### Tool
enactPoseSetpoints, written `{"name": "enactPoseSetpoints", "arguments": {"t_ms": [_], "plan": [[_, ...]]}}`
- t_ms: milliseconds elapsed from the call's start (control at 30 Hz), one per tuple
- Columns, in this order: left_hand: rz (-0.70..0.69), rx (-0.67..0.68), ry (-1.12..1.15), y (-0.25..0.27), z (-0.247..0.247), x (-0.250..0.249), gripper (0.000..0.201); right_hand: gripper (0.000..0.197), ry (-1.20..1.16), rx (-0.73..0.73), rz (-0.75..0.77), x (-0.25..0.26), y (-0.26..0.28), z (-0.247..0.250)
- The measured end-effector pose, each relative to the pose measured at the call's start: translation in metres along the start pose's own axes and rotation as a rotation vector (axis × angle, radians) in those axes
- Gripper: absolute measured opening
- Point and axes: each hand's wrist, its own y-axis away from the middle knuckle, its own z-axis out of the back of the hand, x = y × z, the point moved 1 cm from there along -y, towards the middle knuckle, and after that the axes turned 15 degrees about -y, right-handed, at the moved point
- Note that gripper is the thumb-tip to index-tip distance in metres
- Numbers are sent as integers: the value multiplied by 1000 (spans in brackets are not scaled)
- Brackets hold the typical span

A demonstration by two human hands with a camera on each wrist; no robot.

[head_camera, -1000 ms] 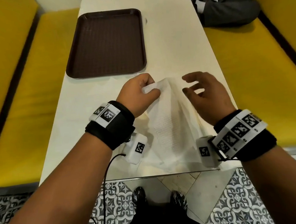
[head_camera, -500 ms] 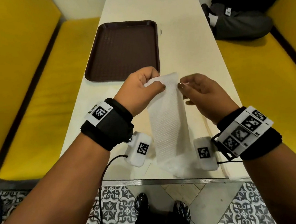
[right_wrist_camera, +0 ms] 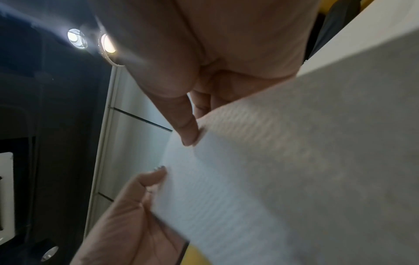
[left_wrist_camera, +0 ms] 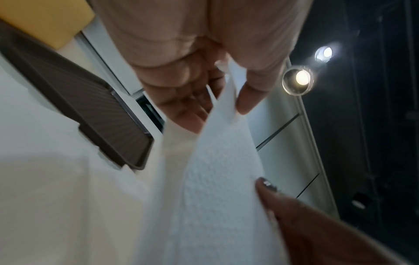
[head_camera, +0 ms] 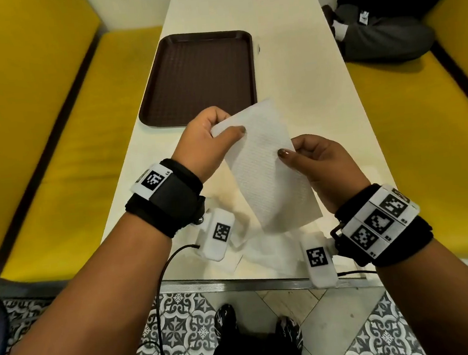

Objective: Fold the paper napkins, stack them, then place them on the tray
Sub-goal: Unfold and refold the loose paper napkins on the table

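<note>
While held above table [head_camera: 295, 57], napkin [head_camera: 266, 168] pinched by L hand [head_camera: 204, 146] & R hand [head_camera: 326, 165] grips, tray [head_camera: 160, 78] behind.

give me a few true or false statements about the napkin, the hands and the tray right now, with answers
1. Both hands hold the same napkin. True: the left hand pinches its upper left corner and the right hand pinches its right edge.
2. The napkin lies flat on the table. False: it is held up above the table.
3. The tray holds a stack of folded napkins. False: nothing lies in the tray.
4. More loose napkins lie on the table near its front edge, below the held one. True.
5. The tray sits on the yellow bench. False: it sits on the table, beyond the hands.
</note>
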Motion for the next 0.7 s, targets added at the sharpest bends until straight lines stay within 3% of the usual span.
{"name": "enactPoseSetpoints", "arguments": {"t_ms": [67,167,267,367,433,533,600,700], "plan": [[44,-27,-65,-1,-3,9,27,9,-4,-19,11,1,2,3],[4,-51,-148,0,-5,11,50,6,87,2,31,5,6,10],[-16,85,-131,0,-9,4,69,7,150,56,8,11,15,20],[61,242,-102,1,-22,-4,78,8,187,78,2,15,24,35],[115,310,-132,7,-35,-11,72,10,157,55,18,18,32,47],[169,343,-132,16,-60,-18,46,10,58,-8,45,20,42,63],[209,371,-29,23,-80,-22,47,2,-26,-83,38,19,48,77],[193,353,123,30,-109,-24,48,4,-71,-188,20,15,55,98]]}}
